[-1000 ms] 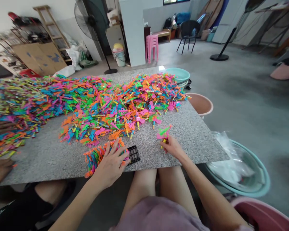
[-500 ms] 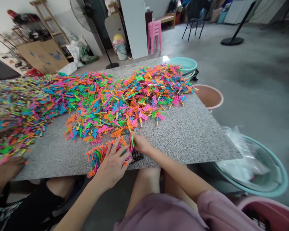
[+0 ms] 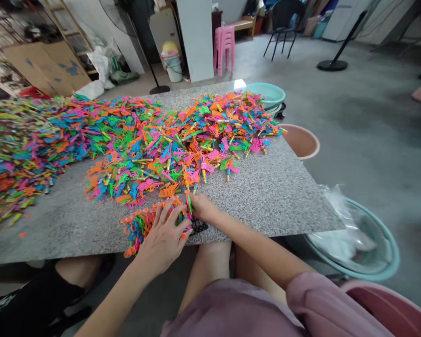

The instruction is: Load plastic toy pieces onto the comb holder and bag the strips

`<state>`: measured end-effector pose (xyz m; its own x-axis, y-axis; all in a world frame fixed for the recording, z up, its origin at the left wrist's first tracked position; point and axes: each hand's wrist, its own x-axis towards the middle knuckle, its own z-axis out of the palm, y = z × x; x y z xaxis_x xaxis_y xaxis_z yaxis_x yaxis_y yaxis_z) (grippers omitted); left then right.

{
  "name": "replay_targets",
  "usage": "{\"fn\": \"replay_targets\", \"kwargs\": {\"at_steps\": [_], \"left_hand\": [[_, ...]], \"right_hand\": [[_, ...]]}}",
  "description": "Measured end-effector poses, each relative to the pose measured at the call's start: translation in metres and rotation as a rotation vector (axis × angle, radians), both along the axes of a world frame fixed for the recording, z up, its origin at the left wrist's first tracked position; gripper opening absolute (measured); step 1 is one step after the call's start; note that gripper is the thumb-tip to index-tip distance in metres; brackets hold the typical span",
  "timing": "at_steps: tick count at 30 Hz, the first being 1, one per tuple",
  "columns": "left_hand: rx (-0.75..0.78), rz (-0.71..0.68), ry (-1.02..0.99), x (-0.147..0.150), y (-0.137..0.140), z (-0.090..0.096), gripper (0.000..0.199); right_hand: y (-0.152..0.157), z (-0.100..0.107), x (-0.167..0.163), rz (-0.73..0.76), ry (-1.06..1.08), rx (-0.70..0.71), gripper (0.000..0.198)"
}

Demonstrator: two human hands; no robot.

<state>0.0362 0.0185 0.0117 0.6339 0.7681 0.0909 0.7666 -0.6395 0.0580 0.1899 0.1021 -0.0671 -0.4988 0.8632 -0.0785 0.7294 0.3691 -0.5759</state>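
A black grid-like tray [image 3: 199, 226] lies near the table's front edge, with a tight row of small plastic toys [image 3: 140, 225] in orange, blue, green and pink standing along its left part. My left hand [image 3: 167, 233] rests over the right end of that row, its fingers stretched out and spread. Beside it, my right hand [image 3: 204, 207] pinches a small green plastic toy [image 3: 189, 204] upright at the end of the row. A large heap of loose toys [image 3: 182, 140] in the same colours spreads just beyond both hands.
The speckled grey table [image 3: 266, 196] bears the heap. A teal basin [image 3: 270, 92] and a brown basin [image 3: 301, 140] stand past its right edge. Nearer are a teal basket [image 3: 389, 243] with clear plastic bags and a pink tub [image 3: 386, 299]. Another person's leg [image 3: 73, 274] shows at left.
The view has shifted slightly, and the other person's hands at the left have gone out of sight. My hands stay at the row's end, with the right still pinching the toy.
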Motion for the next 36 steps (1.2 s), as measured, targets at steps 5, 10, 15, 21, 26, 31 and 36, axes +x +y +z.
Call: {"fn": "replay_targets", "kwargs": {"at_steps": [5,10,15,21,26,31,36], "left_hand": [[0.059,-0.058,-0.002,0.0,0.003,-0.003,0.027],[0.041,-0.105,-0.011,-0.001,0.007,-0.006,0.028],[0.102,-0.102,-0.01,-0.002,0.007,-0.01,0.024],[0.136,-0.09,-0.042,-0.006,0.012,-0.019,0.024],[0.146,-0.085,-0.041,-0.007,0.014,-0.023,0.024],[0.143,-0.074,-0.084,-0.006,0.011,-0.024,0.026],[0.057,-0.058,-0.069,-0.002,0.01,-0.016,0.028]], "right_hand": [[0.006,0.01,-0.004,0.089,-0.051,0.038,0.029],[0.005,0.006,-0.004,0.073,-0.059,0.069,0.024],[-0.014,0.001,-0.011,-0.021,-0.068,0.081,0.029],[-0.002,-0.008,0.033,-0.329,0.045,0.12,0.029],[0.049,0.005,0.103,-0.821,-0.097,0.019,0.046],[0.043,0.003,0.142,-0.793,-0.125,-0.179,0.008],[0.002,-0.016,0.157,-0.696,0.227,-0.368,0.018]]}}
